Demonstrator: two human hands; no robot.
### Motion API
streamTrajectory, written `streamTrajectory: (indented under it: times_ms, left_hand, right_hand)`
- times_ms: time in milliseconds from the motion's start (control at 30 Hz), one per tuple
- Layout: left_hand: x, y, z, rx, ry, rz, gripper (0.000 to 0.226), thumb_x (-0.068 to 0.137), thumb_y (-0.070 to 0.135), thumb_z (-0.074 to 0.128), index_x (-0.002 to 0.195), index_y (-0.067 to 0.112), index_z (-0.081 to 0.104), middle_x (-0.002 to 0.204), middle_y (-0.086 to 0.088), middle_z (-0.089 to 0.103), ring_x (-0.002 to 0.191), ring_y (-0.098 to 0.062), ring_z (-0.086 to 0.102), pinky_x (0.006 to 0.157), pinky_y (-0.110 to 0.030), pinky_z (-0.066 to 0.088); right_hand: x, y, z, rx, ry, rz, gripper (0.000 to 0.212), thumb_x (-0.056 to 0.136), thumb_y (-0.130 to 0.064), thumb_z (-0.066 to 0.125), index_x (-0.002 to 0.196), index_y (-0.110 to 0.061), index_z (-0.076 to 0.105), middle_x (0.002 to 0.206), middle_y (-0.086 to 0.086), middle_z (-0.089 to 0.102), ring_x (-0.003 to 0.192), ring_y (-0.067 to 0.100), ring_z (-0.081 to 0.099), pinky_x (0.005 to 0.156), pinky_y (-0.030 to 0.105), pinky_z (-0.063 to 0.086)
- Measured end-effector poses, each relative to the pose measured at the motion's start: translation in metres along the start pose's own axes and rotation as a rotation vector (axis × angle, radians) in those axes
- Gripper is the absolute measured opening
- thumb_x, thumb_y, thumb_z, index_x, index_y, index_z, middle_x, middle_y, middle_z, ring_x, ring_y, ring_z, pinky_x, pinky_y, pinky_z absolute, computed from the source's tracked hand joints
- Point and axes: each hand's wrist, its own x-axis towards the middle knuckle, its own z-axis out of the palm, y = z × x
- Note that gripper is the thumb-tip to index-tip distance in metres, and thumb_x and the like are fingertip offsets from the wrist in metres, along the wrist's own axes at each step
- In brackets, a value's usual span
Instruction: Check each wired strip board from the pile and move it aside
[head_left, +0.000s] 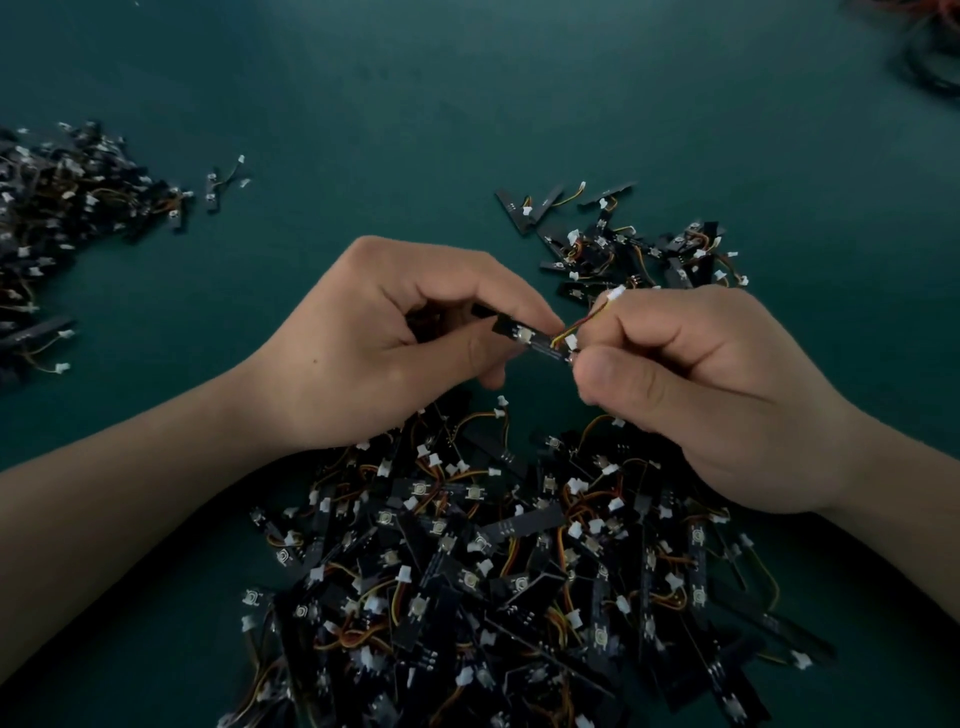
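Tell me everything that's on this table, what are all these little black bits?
held strip board: one, black with white plugs and red-yellow wires, between both hands above the near pile.
near pile: too many boards to count, black with white plugs and orange-yellow wires, bottom centre.
small group: several boards, black, beyond the right hand.
left heap: many boards, black, at the left edge.
stray board: one, black, just right of the left heap.
wire bundle: one, dark with red, blurred, top right corner.
table: one, dark green, under everything.
left hand: one, fingers curled round the held board's left end.
right hand: one, fingers pinching its right end.
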Motion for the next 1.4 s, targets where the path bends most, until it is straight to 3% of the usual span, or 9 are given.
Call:
streamTrajectory:
  times_ms: [233, 400, 533, 633, 800, 900, 1000, 1200, 1400]
  left_hand:
    - [0.002, -0.003, 0.004, 0.038, 0.121, -0.05, 0.018, 0.099, 0.011, 0.07, 0.105, 0.027, 0.075, 0.086, 0.007, 0.078, 0.069, -0.015, 0.074, 0.062, -0.04, 0.059]
    - [0.006, -0.005, 0.0, 0.056, 0.184, -0.117, 0.011, 0.103, 0.021, 0.064, 0.108, 0.026, 0.073, 0.077, 0.008, 0.077, 0.053, -0.034, 0.054, 0.048, -0.044, 0.041]
    - [0.007, -0.005, 0.0, 0.056, 0.112, -0.116, 0.014, 0.106, 0.021, 0.057, 0.113, 0.027, 0.068, 0.087, 0.013, 0.078, 0.056, -0.037, 0.051, 0.051, -0.048, 0.041]
    - [0.006, -0.008, 0.0, 0.033, 0.078, -0.111, 0.015, 0.107, 0.021, 0.052, 0.118, 0.025, 0.063, 0.099, 0.013, 0.079, 0.06, -0.037, 0.05, 0.056, -0.051, 0.044]
    - [0.003, -0.006, 0.004, -0.044, 0.051, -0.042, 0.009, 0.106, 0.023, 0.055, 0.105, 0.027, 0.047, 0.106, 0.012, 0.08, 0.061, -0.034, 0.056, 0.058, -0.046, 0.047]
    - [0.002, -0.007, 0.004, -0.02, 0.067, 0.055, 0.011, 0.102, 0.019, 0.066, 0.1, 0.025, 0.056, 0.105, 0.004, 0.079, 0.08, -0.031, 0.073, 0.067, -0.05, 0.057]
    - [0.001, -0.009, 0.002, 0.042, 0.11, 0.08, 0.01, 0.096, 0.019, 0.076, 0.098, 0.025, 0.068, 0.1, 0.0, 0.076, 0.073, -0.042, 0.067, 0.062, -0.059, 0.052]
    - [0.002, -0.002, -0.001, 0.038, 0.096, 0.017, 0.023, 0.097, 0.03, 0.072, 0.118, 0.026, 0.064, 0.095, -0.001, 0.067, 0.065, -0.03, 0.058, 0.058, -0.038, 0.047]
    - [0.003, 0.002, 0.001, 0.1, 0.044, -0.086, 0.029, 0.099, 0.029, 0.061, 0.078, 0.009, 0.066, 0.06, -0.004, 0.054, 0.052, -0.02, 0.045, 0.049, -0.028, 0.036]
  right_hand:
    - [0.0, -0.002, 0.001, -0.088, 0.015, -0.017, 0.024, 0.1, -0.035, 0.061, 0.084, -0.021, 0.072, 0.074, -0.01, 0.066, 0.058, 0.01, 0.057, 0.057, 0.013, 0.041]
    - [0.0, 0.002, 0.0, 0.014, 0.145, -0.074, 0.024, 0.1, -0.022, 0.059, 0.079, -0.013, 0.067, 0.063, -0.008, 0.058, 0.052, 0.007, 0.049, 0.052, 0.015, 0.037]
    - [0.001, 0.007, -0.001, 0.152, 0.356, -0.103, 0.017, 0.105, -0.01, 0.05, 0.111, -0.004, 0.066, 0.063, -0.009, 0.056, 0.046, 0.007, 0.041, 0.051, 0.015, 0.036]
    - [0.003, 0.009, -0.002, 0.178, 0.43, -0.033, 0.026, 0.106, -0.01, 0.051, 0.128, -0.012, 0.065, 0.067, -0.001, 0.064, 0.042, 0.01, 0.041, 0.044, 0.019, 0.035]
    - [0.004, 0.008, 0.001, 0.058, 0.334, 0.076, 0.025, 0.107, -0.03, 0.049, 0.11, -0.026, 0.074, 0.061, 0.0, 0.066, 0.043, 0.009, 0.045, 0.045, 0.015, 0.036]
    - [0.002, 0.004, 0.002, -0.014, 0.202, 0.112, 0.032, 0.107, -0.039, 0.045, 0.098, -0.028, 0.074, 0.062, -0.002, 0.067, 0.044, 0.009, 0.046, 0.045, 0.019, 0.037]
    - [0.001, 0.001, 0.004, -0.095, 0.121, 0.11, 0.03, 0.105, -0.04, 0.049, 0.085, -0.029, 0.069, 0.062, -0.005, 0.066, 0.043, 0.004, 0.048, 0.045, 0.013, 0.035]
    - [0.001, -0.001, 0.002, -0.101, 0.177, 0.05, 0.026, 0.105, -0.026, 0.056, 0.082, -0.02, 0.067, 0.056, 0.003, 0.058, 0.047, 0.013, 0.048, 0.048, 0.021, 0.038]
    - [0.001, -0.003, 0.004, -0.138, 0.177, 0.038, 0.028, 0.102, -0.032, 0.055, 0.08, -0.02, 0.069, 0.056, 0.001, 0.055, 0.046, 0.01, 0.046, 0.046, 0.019, 0.035]
